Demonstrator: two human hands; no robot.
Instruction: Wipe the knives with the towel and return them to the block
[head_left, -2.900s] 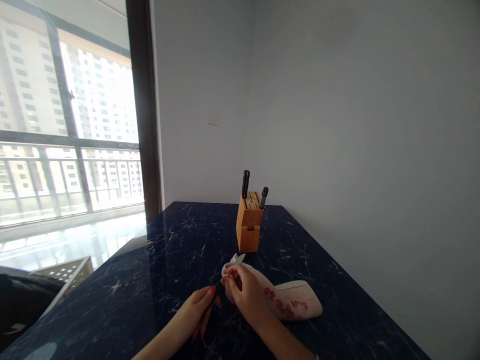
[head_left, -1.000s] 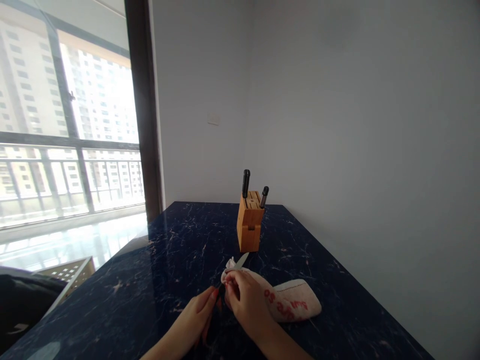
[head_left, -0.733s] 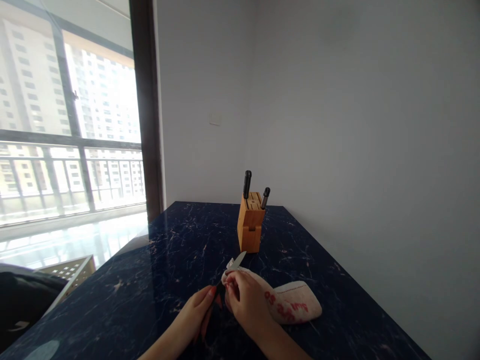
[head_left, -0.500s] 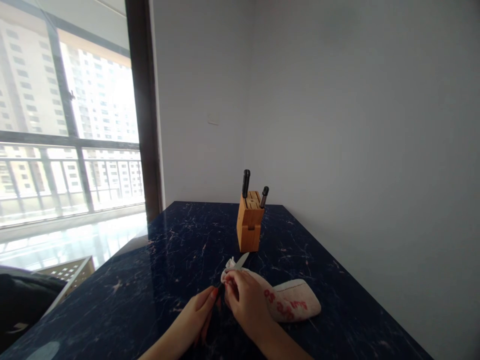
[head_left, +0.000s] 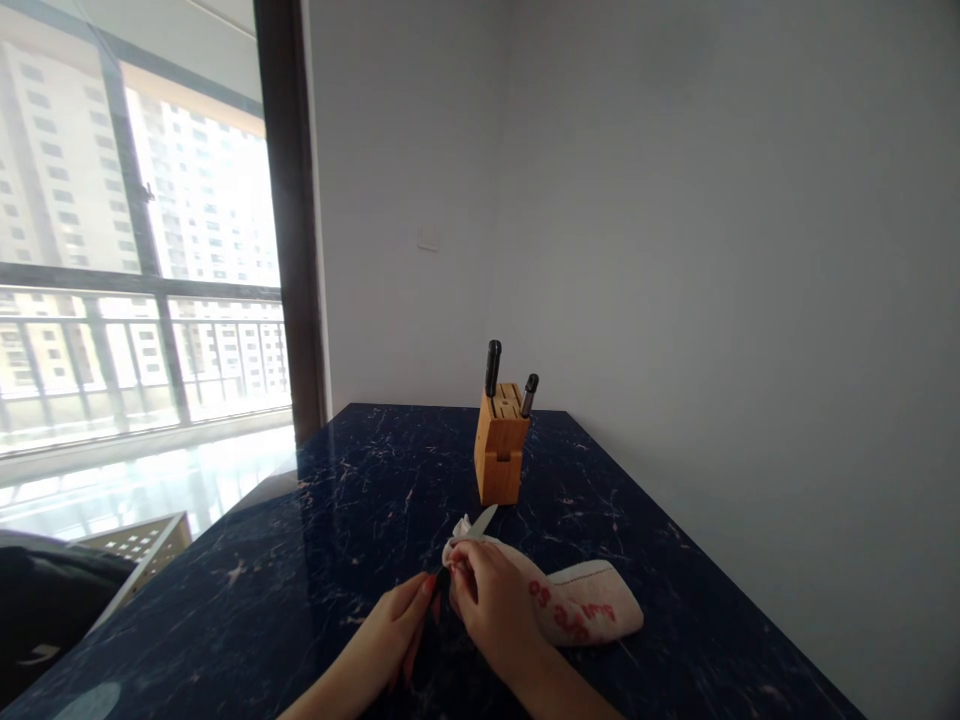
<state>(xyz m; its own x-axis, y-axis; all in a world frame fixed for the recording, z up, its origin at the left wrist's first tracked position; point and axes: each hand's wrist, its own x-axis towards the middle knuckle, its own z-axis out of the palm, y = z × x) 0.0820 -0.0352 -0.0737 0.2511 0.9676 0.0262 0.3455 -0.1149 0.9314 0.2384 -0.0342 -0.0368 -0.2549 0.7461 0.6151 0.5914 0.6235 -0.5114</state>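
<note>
My left hand (head_left: 390,630) is closed round the dark handle of a small knife (head_left: 482,520), whose blade points away from me toward the wooden knife block (head_left: 499,450). My right hand (head_left: 491,595) pinches a white cloth with red print (head_left: 581,605) around the blade near the handle. The rest of the cloth lies on the dark blue marble table (head_left: 352,510) to the right of my hands. Two black handles stick out of the block.
A grey wall runs along the table's right side and behind the block. A large window with a dark frame (head_left: 289,210) is at the left. A pale perforated box (head_left: 142,540) and something dark sit low at the left.
The blade tip has slid back and forth a little through the cloth; hands stay in about the same place. The view shifted slightly.
</note>
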